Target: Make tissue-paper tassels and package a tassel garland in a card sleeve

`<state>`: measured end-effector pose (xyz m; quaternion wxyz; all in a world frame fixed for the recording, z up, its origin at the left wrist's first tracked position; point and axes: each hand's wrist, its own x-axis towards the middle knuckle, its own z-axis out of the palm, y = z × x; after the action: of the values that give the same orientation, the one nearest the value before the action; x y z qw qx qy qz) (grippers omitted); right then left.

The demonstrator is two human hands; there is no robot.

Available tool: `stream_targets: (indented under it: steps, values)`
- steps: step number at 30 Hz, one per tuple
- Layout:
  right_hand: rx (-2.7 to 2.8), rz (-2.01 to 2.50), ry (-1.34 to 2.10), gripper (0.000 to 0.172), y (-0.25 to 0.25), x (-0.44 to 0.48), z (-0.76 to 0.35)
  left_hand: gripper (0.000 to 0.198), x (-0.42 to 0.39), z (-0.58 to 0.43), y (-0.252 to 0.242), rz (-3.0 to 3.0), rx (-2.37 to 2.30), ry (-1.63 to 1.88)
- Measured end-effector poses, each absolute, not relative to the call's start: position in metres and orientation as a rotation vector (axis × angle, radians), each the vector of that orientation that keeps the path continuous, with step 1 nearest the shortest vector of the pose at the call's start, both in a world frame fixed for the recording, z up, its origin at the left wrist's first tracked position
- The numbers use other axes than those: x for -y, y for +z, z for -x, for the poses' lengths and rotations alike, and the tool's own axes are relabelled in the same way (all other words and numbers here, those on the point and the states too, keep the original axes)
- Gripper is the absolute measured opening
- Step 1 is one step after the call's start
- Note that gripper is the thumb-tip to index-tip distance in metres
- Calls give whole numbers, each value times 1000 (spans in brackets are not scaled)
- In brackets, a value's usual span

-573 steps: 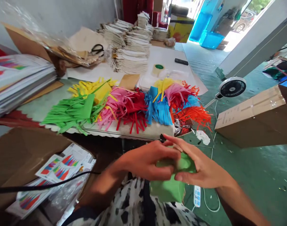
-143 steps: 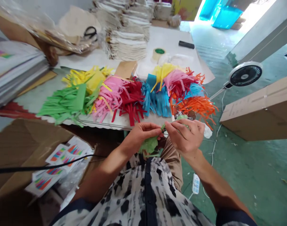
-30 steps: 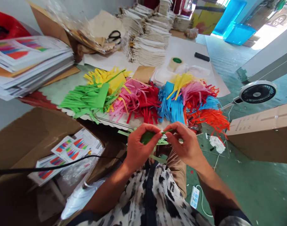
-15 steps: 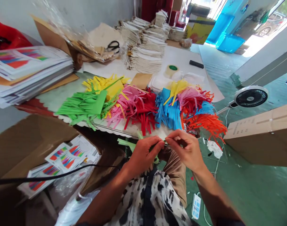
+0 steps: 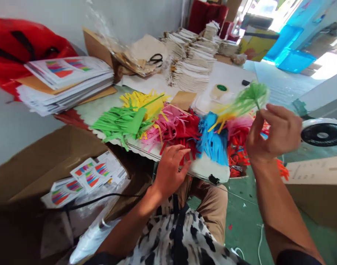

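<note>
My right hand (image 5: 277,130) is raised over the right end of the table, with thumb and fingers pinched on the twisted stem of a green paper tassel (image 5: 252,95). The tassel's strips fan out to the left, blurred by motion. My left hand (image 5: 172,167) is at the table's front edge with its fingers apart, close to the red fringed paper (image 5: 189,129); whether it touches cannot be made out. In a row lie green fringed paper (image 5: 121,119), yellow fringed paper (image 5: 146,105), pink fringed paper (image 5: 165,119) and blue fringed paper (image 5: 212,138). Orange tassels (image 5: 236,154) lie at the right end.
Behind are a roll of tape (image 5: 220,92), stacks of off-white bundles (image 5: 194,73) and black scissors (image 5: 156,59). Printed sheets (image 5: 69,86) are piled at the left. An open carton (image 5: 41,162) stands below left, and a fan (image 5: 324,131) and another carton (image 5: 317,191) at the right.
My hands have parted. The right one has swung up and right, carrying the green tassel; the left now rests apart from it near the red paper. The view has shifted left.
</note>
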<state>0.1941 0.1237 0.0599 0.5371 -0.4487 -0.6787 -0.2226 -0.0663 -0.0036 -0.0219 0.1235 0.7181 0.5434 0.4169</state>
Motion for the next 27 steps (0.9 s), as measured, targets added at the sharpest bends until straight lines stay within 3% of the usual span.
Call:
stream_targets:
  steps: [4, 6, 12, 16, 23, 27]
  values:
    - [2109, 1310, -692, 25, 28, -147, -180, 25, -9, 99, -21, -2122, -1816, 1389]
    - [2344, 1320, -736, 23, 13, -146, -159, 25, -17, 119, -25, -2040, -2046, 1464]
    - [2432, 1019, -501, 21, 13, -132, -52, 49, -40, 175, -50, -1634, -2615, 1371]
    - [2540, 824, -323, 25, 17, -136, 23, 24, -48, 192, -57, -1565, -2527, 1478]
    - [2673, 661, -212, 35, 12, -143, 82, 12, -54, 210, -49, -1336, -2371, 1820]
    - [2674, 578, -152, 29, 12, -148, 93, 9, -58, 216, -42, -1339, -2325, 1967]
